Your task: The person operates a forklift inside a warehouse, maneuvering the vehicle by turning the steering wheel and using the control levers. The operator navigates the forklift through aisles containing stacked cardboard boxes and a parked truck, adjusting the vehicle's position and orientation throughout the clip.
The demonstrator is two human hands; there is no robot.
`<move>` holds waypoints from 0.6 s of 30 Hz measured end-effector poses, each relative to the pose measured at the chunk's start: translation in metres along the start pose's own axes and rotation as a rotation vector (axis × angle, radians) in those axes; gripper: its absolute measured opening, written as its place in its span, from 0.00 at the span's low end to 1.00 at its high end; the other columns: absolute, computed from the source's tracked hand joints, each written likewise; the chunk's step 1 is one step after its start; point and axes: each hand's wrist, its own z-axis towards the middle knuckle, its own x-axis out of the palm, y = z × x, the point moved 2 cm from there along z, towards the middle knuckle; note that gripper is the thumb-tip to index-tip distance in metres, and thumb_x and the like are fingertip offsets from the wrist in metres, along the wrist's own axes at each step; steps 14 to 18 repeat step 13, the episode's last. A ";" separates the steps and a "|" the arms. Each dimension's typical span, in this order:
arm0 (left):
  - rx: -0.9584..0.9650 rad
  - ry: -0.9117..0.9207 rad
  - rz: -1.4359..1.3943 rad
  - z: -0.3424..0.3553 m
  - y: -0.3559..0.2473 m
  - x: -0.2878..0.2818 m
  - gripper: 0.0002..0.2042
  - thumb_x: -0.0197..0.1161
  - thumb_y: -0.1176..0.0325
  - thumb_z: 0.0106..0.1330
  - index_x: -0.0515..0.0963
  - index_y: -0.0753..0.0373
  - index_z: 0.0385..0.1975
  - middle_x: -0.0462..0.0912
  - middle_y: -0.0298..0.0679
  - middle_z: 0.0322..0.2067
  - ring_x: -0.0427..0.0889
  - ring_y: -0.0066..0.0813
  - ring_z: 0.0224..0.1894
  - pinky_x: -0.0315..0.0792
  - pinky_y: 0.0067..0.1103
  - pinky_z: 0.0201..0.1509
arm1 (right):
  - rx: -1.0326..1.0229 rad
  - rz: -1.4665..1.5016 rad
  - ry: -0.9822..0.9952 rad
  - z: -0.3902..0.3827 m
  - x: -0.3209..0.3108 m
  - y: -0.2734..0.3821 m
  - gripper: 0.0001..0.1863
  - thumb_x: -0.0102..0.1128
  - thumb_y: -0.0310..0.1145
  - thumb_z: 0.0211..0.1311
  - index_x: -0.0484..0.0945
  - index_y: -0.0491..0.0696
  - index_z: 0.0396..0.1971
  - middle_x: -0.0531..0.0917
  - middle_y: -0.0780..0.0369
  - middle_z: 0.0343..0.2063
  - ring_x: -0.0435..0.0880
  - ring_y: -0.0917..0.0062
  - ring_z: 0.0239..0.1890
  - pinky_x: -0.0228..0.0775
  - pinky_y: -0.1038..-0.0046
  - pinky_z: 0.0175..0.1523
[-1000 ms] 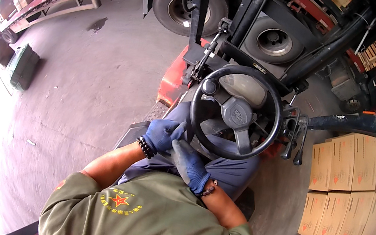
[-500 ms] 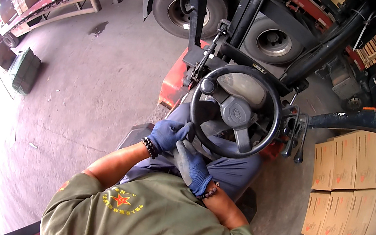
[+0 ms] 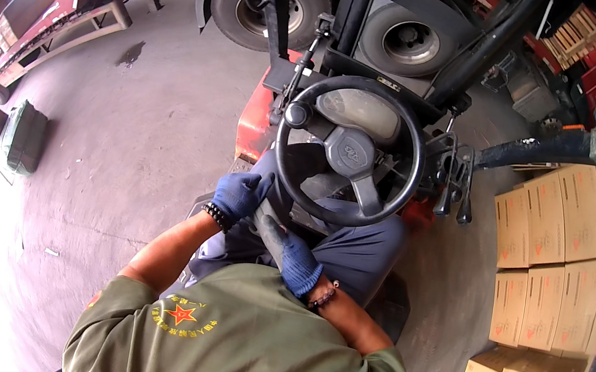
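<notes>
Over my lap, my left hand wears a blue knit glove and is closed, its fingers curled in. Whatever it may pinch is hidden. Against it, my right hand wears a blue glove with a grey coated face; its fingers stretch toward the left hand's fingers and seem to meet them. I see nothing held in the right hand. Just ahead of both hands is a black steering wheel with a spinner knob at its upper left. Neither hand is on the wheel.
Control levers stand right of the wheel, with stacked cartons farther right. Ahead, beyond the forklift mast, are large truck wheels. A green bin stands on the concrete floor at left.
The view has shifted, so the wheel and cartons sit a little farther left and higher. My hands stay together, and the right hand's fingers now look more stretched out.
</notes>
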 end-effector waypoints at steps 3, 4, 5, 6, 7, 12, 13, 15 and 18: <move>0.062 -0.014 0.033 0.003 0.002 0.019 0.27 0.65 0.45 0.79 0.83 0.60 0.20 0.83 0.56 0.24 0.85 0.63 0.29 0.78 0.46 0.32 | 0.023 -0.187 -0.048 -0.025 0.003 0.021 0.28 0.42 0.36 0.94 0.63 0.41 0.84 0.71 0.55 0.81 0.71 0.71 0.81 0.58 0.69 0.87; 0.087 -0.030 0.084 0.008 0.013 0.023 0.26 0.65 0.46 0.80 0.85 0.59 0.23 0.84 0.54 0.23 0.87 0.60 0.29 0.79 0.45 0.32 | 0.002 -0.201 -0.038 -0.047 0.004 0.033 0.27 0.42 0.35 0.94 0.64 0.40 0.83 0.72 0.55 0.80 0.71 0.71 0.81 0.59 0.68 0.86; 0.122 -0.045 0.129 0.018 0.029 0.024 0.24 0.64 0.47 0.80 0.87 0.58 0.25 0.85 0.53 0.23 0.88 0.57 0.29 0.80 0.44 0.33 | -0.023 -0.215 -0.037 -0.070 0.006 0.047 0.27 0.41 0.35 0.95 0.64 0.40 0.83 0.73 0.55 0.80 0.71 0.70 0.81 0.60 0.67 0.86; 0.159 -0.058 0.173 0.030 0.046 0.019 0.23 0.64 0.48 0.81 0.88 0.57 0.27 0.86 0.51 0.22 0.90 0.54 0.29 0.81 0.43 0.34 | -0.090 -0.167 -0.003 -0.098 -0.003 0.050 0.27 0.41 0.34 0.95 0.65 0.40 0.83 0.74 0.54 0.79 0.72 0.69 0.81 0.61 0.65 0.86; -0.184 0.056 -0.070 0.042 0.075 -0.004 0.22 0.63 0.47 0.81 0.89 0.58 0.31 0.88 0.48 0.23 0.92 0.48 0.29 0.83 0.41 0.35 | -0.169 -0.140 0.181 -0.128 0.007 0.094 0.26 0.42 0.34 0.94 0.65 0.39 0.83 0.76 0.52 0.78 0.74 0.66 0.81 0.65 0.61 0.85; -0.640 0.280 -0.176 0.068 0.078 -0.014 0.20 0.72 0.54 0.74 0.83 0.64 0.55 0.93 0.45 0.31 0.94 0.44 0.31 0.85 0.39 0.35 | -1.159 -0.658 -0.516 -0.266 -0.055 0.261 0.25 0.55 0.47 0.87 0.87 0.38 0.46 0.88 0.44 0.57 0.87 0.58 0.55 0.83 0.63 0.48; -0.456 0.294 -0.087 0.063 0.104 0.002 0.23 0.75 0.56 0.70 0.80 0.63 0.58 0.91 0.46 0.31 0.94 0.47 0.32 0.84 0.41 0.35 | -1.165 -0.634 -0.518 -0.272 -0.061 0.257 0.25 0.55 0.47 0.87 0.87 0.38 0.46 0.88 0.44 0.57 0.87 0.58 0.55 0.83 0.63 0.48; -0.456 0.294 -0.087 0.063 0.104 0.002 0.23 0.75 0.56 0.70 0.80 0.63 0.58 0.91 0.46 0.31 0.94 0.47 0.32 0.84 0.41 0.35 | -1.165 -0.634 -0.518 -0.272 -0.061 0.257 0.25 0.55 0.47 0.87 0.87 0.38 0.46 0.88 0.44 0.57 0.87 0.58 0.55 0.83 0.63 0.48; -0.456 0.294 -0.087 0.063 0.104 0.002 0.23 0.75 0.56 0.70 0.80 0.63 0.58 0.91 0.46 0.31 0.94 0.47 0.32 0.84 0.41 0.35 | -1.165 -0.634 -0.518 -0.272 -0.061 0.257 0.25 0.55 0.47 0.87 0.87 0.38 0.46 0.88 0.44 0.57 0.87 0.58 0.55 0.83 0.63 0.48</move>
